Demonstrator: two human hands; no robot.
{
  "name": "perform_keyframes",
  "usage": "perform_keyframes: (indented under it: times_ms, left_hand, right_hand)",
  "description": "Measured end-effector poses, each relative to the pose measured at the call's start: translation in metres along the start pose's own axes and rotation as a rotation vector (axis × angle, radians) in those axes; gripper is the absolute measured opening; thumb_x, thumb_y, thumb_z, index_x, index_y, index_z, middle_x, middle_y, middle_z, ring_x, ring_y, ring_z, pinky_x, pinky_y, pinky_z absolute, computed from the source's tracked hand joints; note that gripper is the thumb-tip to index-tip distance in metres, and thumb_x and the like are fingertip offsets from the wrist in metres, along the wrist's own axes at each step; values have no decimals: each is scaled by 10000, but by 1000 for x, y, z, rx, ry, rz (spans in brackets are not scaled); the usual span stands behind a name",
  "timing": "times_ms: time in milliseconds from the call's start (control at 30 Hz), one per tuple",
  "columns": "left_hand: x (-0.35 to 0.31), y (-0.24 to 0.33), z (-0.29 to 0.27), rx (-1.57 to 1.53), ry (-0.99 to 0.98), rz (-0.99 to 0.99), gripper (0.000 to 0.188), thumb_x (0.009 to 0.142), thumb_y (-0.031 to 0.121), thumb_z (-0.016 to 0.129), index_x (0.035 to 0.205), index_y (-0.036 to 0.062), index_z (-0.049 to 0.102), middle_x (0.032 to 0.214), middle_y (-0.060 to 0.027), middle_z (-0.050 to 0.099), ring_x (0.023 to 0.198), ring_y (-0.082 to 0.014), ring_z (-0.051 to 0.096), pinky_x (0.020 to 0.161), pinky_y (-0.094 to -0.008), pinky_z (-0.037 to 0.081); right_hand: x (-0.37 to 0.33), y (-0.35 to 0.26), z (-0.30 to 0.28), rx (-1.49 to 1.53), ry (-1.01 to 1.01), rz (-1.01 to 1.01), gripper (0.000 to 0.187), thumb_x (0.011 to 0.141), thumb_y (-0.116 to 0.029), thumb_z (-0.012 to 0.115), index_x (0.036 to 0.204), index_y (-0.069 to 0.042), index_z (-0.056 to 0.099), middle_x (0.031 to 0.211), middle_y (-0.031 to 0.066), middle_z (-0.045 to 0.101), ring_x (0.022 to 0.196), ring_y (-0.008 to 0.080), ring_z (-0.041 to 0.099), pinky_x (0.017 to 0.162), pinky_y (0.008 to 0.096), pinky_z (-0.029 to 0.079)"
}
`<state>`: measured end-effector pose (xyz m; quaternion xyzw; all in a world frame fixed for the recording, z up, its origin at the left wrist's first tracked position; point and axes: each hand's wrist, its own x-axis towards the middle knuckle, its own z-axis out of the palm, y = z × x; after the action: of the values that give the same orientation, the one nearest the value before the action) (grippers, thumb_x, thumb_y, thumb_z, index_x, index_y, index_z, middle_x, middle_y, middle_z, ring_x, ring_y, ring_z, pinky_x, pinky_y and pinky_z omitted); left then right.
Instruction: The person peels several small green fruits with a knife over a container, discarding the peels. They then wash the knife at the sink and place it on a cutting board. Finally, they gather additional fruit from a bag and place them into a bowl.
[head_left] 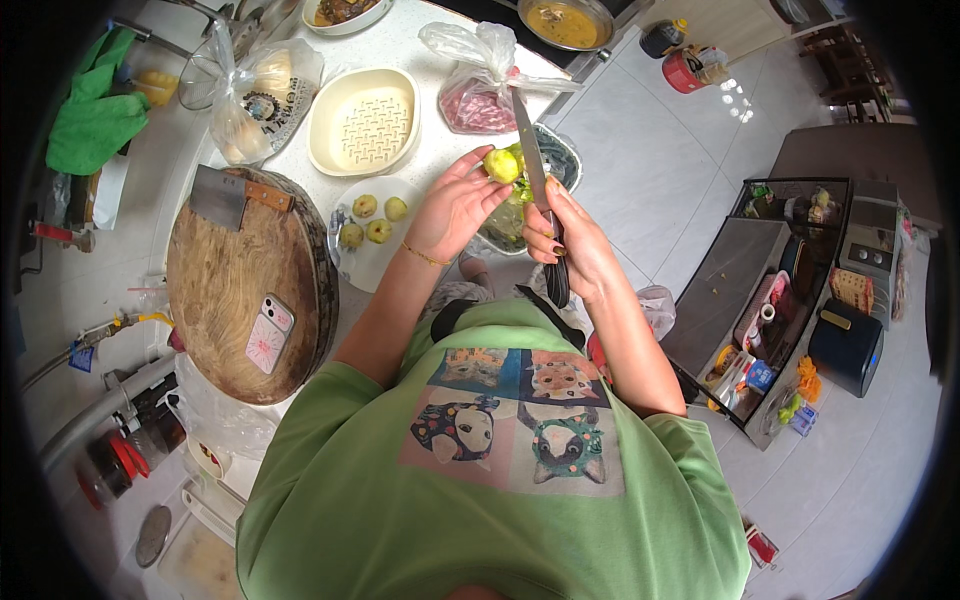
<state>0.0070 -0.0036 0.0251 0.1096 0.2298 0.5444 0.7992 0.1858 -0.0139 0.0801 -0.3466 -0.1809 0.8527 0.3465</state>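
Note:
Between the fingertips of my left hand (pixel 450 208) is a round, yellow-green piece of produce (pixel 501 166), partly peeled by its look; I cannot tell its exact kind. My right hand (pixel 577 245) is wrapped round the dark handle of a long knife (pixel 528 140), its blade pointing away from me, just right of the produce. Green peel-like scraps hang near the blade. Below both hands stands a bag-lined bin (pixel 565 172) with green scraps in it. Several similar round pieces (pixel 379 231) lie on a white plate (pixel 362 271) left of my left hand.
A cream basket (pixel 413 118), a tied bag of red meat (pixel 478 104) and a bag of pale food (pixel 272 100) stand on the counter. Left, a round chopping block (pixel 205 290) bears a cleaver (pixel 219 198) and a phone (pixel 269 335). A black rack (pixel 690 350) stands right.

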Motion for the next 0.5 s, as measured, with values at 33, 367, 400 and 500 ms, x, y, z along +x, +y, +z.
perform_keyframes:
  times_ms: [33, 367, 400, 500]
  left_hand:
    - [0, 1, 1, 12, -46, -18, 413, 891, 0, 487, 1286, -10, 368, 1189, -129, 513, 1088, -192, 522, 964, -327, 427]
    - [2, 1, 5, 490, -31, 72, 430, 875, -17, 542, 1284, -25, 409, 1170, -123, 549, 1040, -146, 558, 888, -277, 471]
    - [2, 0, 4, 513, -17, 99, 430, 869, -18, 553, 1278, -26, 420, 1156, -120, 560, 1021, -139, 569, 871, -266, 478]
    - [4, 1, 2, 644, 1, 104, 435, 883, 25, 549, 1293, -21, 411, 1162, -122, 561, 1039, -171, 574, 882, -285, 481]
  right_hand:
    - [0, -1, 1, -12, -4, 9, 322, 996, -312, 379, 1272, -146, 383, 661, -34, 366, 505, 49, 334, 432, 180, 276]
    - [-1, -1, 1, -107, 45, 68, 265, 994, -360, 369, 1047, -112, 448, 676, -11, 420, 477, 38, 314, 411, 178, 263]
    - [-1, -1, 1, -102, 37, 60, 276, 994, -367, 366, 1036, -108, 452, 684, -6, 435, 473, 37, 312, 411, 179, 264]
    - [-1, -2, 0, -15, 0, 112, 344, 994, -387, 351, 1146, -102, 470, 718, 2, 466, 463, 36, 310, 409, 180, 265]
